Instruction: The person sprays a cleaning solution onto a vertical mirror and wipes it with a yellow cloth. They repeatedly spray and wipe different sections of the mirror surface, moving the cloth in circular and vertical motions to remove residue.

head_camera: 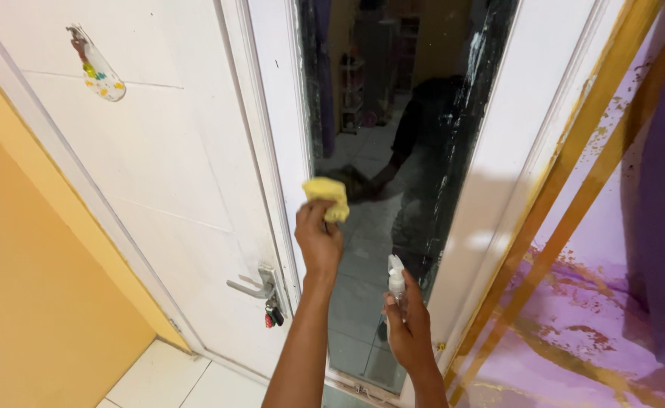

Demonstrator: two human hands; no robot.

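Left hand [319,240] gripping yellow cloth [327,196], on mirror [393,113]

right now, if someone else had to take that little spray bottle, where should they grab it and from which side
Probably by the head and neck at the top, coming from above. The spray bottle stands upright in the right hand, whose fingers wrap its lower body, so only the white nozzle end sticks out free. The left hand is busy pressing a yellow sponge on the mirror.
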